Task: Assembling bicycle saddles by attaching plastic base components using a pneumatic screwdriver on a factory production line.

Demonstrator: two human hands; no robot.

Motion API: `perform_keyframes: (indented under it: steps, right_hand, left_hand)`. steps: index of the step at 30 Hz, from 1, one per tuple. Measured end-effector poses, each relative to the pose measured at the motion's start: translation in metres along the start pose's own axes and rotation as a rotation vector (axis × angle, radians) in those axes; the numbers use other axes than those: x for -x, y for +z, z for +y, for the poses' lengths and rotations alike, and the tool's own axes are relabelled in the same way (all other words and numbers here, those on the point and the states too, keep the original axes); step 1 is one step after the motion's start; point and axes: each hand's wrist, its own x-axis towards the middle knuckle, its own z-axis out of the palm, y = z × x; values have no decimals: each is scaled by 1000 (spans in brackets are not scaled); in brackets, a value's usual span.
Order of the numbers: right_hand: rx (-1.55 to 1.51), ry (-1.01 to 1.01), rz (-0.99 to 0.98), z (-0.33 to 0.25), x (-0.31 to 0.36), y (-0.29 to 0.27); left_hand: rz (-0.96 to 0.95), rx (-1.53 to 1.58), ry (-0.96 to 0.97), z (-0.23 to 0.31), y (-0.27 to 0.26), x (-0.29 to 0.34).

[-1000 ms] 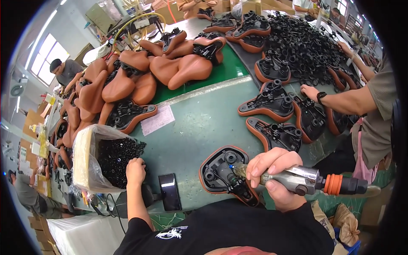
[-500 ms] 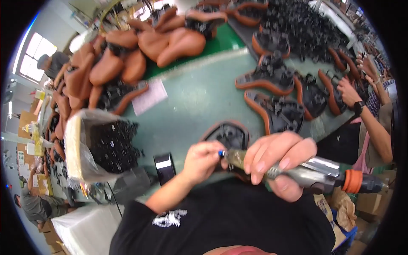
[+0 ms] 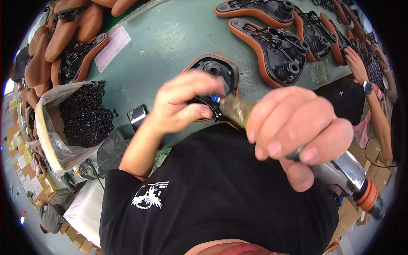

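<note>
My right hand (image 3: 297,127) is wrapped round a silver air screwdriver (image 3: 342,168), which has an orange ring at its rear. Its yellowish, tape-like nose and blue tip (image 3: 215,98) point left, over an upside-down bicycle saddle (image 3: 233,76) lying on the bench close to my body. The saddle has a brown rim and a black underside. My left hand (image 3: 182,102) is beside the blue tip, thumb and forefinger apart around it, the forefinger blurred. Both hands partly cover the saddle, so I cannot tell whether the tip touches it.
To the left, a plastic-lined box (image 3: 49,131) holds many small black screws (image 3: 85,114). A phone (image 3: 137,117) and a paper sheet (image 3: 112,49) lie on the green bench (image 3: 170,38). Upturned saddles (image 3: 272,55) stand at right, near another person's hand (image 3: 356,63); more brown saddles (image 3: 76,36) are piled far left.
My view has tipped down toward my body. The left fingers have spread from their pinch at the blue tip. The screwdriver now slants more, its rear lower.
</note>
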Motion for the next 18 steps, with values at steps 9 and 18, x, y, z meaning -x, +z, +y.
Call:
perform_keyframes:
  steps: [9,18]
  right_hand:
    - [228,202,169,16,4,2]
    - [446,365,-47,41,-2,7]
  left_hand:
    - [-252,-182,-166,-86,-22,-26]
    - [-90,-15,-221,-97,-1,-9]
